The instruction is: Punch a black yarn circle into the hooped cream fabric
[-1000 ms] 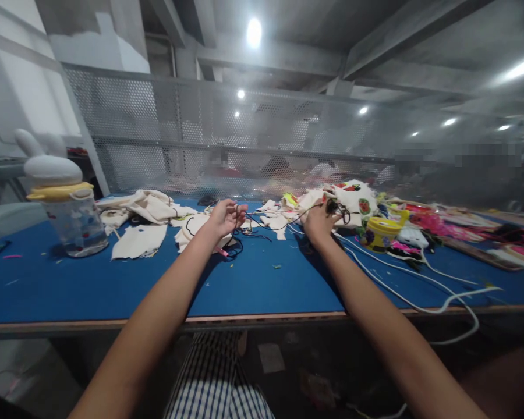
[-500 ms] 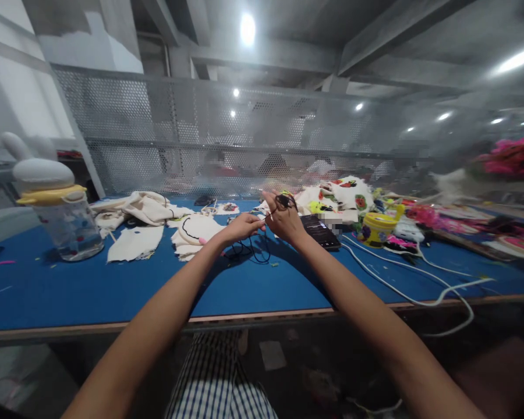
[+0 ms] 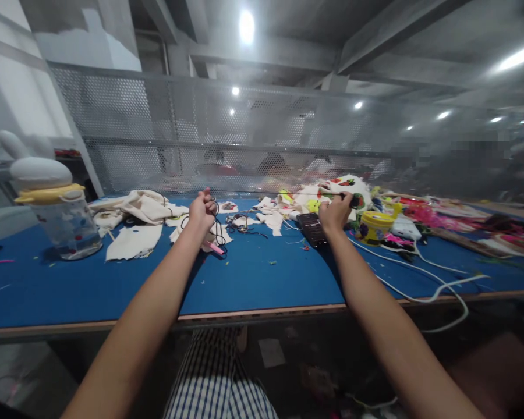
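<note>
Left hand point(image 3: 203, 210), right hand point(image 3: 334, 214) moved apart, each grip closed on black cord point(image 3: 266, 192)

Blue table point(image 3: 253, 285) — bottle point(image 3: 72, 224), cloth point(image 3: 133, 241), phone point(image 3: 312, 231)

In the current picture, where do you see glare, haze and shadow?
Head view: the upper-middle ceiling lamp glares white; head view: the mesh screen looks hazy toward the right; head view: shadow darkens the blue tabletop beside the right forearm.

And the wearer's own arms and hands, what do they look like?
The left hand and right hand are ungloved; both forearms show no sleeve, watch or bracelet. Rings cannot be made out. Blue-and-white checked clothing shows at the lap.
</note>
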Demonstrator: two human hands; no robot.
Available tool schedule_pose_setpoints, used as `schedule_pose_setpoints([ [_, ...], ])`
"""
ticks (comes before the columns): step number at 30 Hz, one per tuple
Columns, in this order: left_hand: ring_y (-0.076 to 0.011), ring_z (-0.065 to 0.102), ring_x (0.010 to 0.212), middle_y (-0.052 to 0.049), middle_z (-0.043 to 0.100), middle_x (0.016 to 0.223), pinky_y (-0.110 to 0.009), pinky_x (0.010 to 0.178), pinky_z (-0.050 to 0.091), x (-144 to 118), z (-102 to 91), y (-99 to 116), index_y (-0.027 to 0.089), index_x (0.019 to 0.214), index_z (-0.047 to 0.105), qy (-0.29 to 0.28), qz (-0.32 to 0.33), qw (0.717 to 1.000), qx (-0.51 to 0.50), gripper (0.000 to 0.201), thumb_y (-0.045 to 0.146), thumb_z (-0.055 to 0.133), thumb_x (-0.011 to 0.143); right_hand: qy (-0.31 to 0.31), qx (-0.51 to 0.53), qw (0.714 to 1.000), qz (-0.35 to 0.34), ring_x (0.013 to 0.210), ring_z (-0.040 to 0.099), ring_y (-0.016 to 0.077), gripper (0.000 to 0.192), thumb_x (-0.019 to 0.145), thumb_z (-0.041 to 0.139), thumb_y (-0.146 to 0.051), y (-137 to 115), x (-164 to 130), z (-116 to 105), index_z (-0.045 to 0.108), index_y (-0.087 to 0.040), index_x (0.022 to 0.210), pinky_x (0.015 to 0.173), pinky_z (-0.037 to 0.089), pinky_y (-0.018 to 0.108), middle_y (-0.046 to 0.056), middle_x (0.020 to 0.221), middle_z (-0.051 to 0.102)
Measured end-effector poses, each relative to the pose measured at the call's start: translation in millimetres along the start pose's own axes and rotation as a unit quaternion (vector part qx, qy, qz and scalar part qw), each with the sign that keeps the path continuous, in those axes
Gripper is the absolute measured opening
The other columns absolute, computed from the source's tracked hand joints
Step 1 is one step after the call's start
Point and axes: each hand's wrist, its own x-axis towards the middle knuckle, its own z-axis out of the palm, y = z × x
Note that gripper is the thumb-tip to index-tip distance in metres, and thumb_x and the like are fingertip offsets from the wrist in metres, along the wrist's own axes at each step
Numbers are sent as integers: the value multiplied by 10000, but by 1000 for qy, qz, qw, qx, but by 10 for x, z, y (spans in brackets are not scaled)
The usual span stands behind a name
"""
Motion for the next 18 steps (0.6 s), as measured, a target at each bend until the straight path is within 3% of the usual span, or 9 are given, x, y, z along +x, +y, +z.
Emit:
schedule_pose_setpoints([
  [2, -169, 616, 921, -106, 623, 1103, -290, 742, 522, -38, 59, -42, 153, 1041, 590, -7, -1, 1000, -3, 313, 417, 540, 880, -10, 6, 998, -58, 1054, 521, 343, 432, 760, 419, -146, -134, -79, 5, 540, -8, 1152, 834, 443, 463, 273, 1199, 456],
  [4, -151, 632, 856, -111, 653, 1025, -223, 662, 496, -116, 164, -138, 154, 951, 595, -36, 3, 999, 15, 364, 496, 579, 829, -31, 12, 984, -176, 1112, 495, 336, 439, 776, 421, -148, -361, -208, 14, 534, -31, 1183, 872, 429, 452, 257, 1222, 470],
  [7, -138, 623, 851, -61, 645, 980, -205, 671, 454, -277, 345, -337, 178, 1029, 582, -148, 34, 979, 139, 461, 497, 702, 719, -34, 14, 941, -337, 1196, 447, 310, 404, 824, 399, -163, -747, -432, 17, 557, -76, 1186, 989, 339, 466, 217, 1244, 504],
  [10, -86, 550, 591, 11, 587, 677, -172, 534, 384, -399, 455, -480, 141, 815, 609, -253, 23, 939, 232, 346, 463, 699, 725, -32, 9, 910, -414, 1247, 406, 300, 414, 846, 404, -203, -999, -586, 2, 549, -87, 1217, 1041, 259, 476, 197, 1282, 501],
  [13, -33, 297, 351, 81, 358, 425, -155, 385, 227, -414, 445, -454, 136, 606, 523, -260, -23, 930, 258, 362, 399, 572, 849, -45, -5, 915, -400, 1250, 397, 308, 430, 834, 414, -215, -988, -574, -14, 542, -78, 1222, 1041, 243, 488, 209, 1285, 500],
  [18, -13, 203, 313, 112, 279, 413, -132, 356, 128, -302, 285, -174, 167, 619, 418, -138, -38, 984, 111, 346, 351, 536, 887, -48, -32, 978, -201, 1183, 439, 336, 431, 804, 406, -187, -487, -266, 10, 529, -36, 1189, 979, 308, 529, 255, 1252, 498],
])
